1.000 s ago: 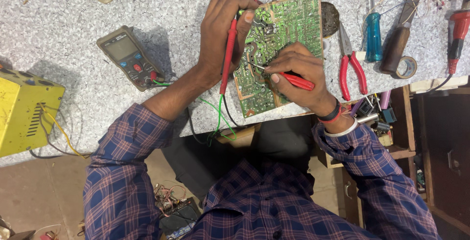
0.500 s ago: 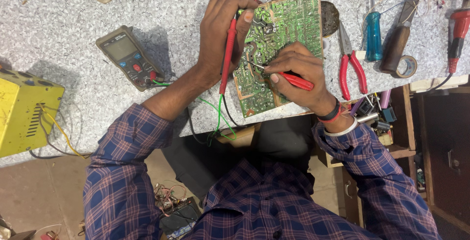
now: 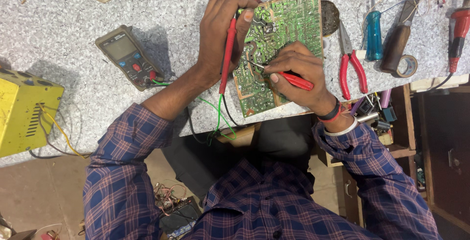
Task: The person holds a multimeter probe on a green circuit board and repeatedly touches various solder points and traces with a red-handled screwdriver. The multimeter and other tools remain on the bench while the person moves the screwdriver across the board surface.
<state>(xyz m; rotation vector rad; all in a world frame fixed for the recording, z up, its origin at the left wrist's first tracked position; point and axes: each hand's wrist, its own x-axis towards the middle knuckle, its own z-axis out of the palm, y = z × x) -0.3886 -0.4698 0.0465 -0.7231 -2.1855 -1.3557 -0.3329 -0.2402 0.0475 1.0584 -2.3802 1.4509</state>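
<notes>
The left hand reached up from a bare forearm, its plaid sleeve pushed back to the elbow, and lay curled over the left edge of the green circuit board. Its fingers were closed around a red probe, which ran lengthwise under the palm, tip up toward the fingertips at the board's upper left corner, cable end down toward the wrist. The thumb pressed on the board just right of the probe.

The right hand came in from the lower right, wrist bent and wearing a dark band, and rested on the board's lower middle. Thumb and forefinger pinched a second red probe like a pen; its thin metal tip pointed left from the fingertips and touched the board's solder side. The red handle stuck out to the right beneath the knuckles.

The board sat tilted on the speckled worktable, between both hands, its lower edge at the table's front. Left of the left wrist lay a multimeter; right of the right hand lay red-handled pliers.
</notes>
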